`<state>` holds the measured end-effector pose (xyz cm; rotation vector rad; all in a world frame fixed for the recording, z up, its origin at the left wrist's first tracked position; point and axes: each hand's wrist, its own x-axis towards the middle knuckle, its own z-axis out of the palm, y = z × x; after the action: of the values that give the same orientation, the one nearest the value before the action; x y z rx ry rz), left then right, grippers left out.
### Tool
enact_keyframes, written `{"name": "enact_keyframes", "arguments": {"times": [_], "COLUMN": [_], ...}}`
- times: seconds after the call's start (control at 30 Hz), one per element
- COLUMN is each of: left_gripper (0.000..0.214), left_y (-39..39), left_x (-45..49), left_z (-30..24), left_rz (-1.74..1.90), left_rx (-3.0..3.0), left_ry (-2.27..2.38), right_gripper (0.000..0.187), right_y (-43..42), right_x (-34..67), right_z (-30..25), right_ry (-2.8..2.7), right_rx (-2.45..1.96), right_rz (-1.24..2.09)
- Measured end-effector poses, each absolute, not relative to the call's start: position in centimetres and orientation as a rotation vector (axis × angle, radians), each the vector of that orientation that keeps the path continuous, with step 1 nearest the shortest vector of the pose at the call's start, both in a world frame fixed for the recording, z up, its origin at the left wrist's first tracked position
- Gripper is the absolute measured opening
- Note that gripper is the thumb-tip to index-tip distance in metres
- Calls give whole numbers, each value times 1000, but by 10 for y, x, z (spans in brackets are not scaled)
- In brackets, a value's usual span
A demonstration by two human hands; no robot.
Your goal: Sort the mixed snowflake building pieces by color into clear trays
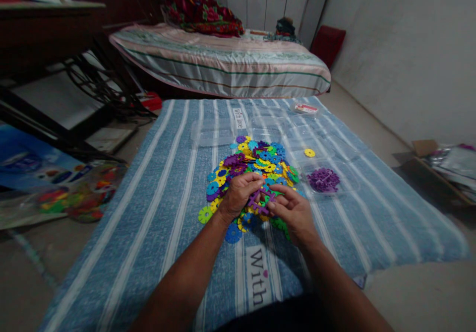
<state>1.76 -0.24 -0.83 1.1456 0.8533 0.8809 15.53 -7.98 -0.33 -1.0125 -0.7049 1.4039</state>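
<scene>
My left hand (241, 193) and my right hand (292, 210) are close together over a heap of snowflake building discs (269, 161) in blue, yellow, green and purple. Between them is a cluster of purple plastic connector pieces (261, 200), and the fingers of both hands close on it from either side. How its parts join is too small to make out. To the right of the heap, a clear plastic tub (351, 185) contains many small purple pieces (323, 180). Just behind that tub lies a single yellow disc (309, 153).
Clear plastic containers (213, 136) stand behind the heap on the blue striped cloth (178, 183). A small container with a red-and-white label (305, 108) sits at the far edge. Beyond is a bed (230, 69); a treadle table (52, 9) stands left, a cardboard box (451, 170) right.
</scene>
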Motion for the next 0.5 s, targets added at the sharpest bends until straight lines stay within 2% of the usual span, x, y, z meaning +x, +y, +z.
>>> {"name": "enact_keyframes", "arguments": {"times": [0.5], "left_gripper": [25], "left_y": [-3], "left_x": [17], "left_z": [-7], "left_rz": [913], "left_rx": [1168], "left_ry": [831], "right_gripper": [42], "right_y": [-81], "right_x": [158], "right_z": [-8], "right_ry": [-738], "right_rx": [-1057], "right_rz": [1391]}}
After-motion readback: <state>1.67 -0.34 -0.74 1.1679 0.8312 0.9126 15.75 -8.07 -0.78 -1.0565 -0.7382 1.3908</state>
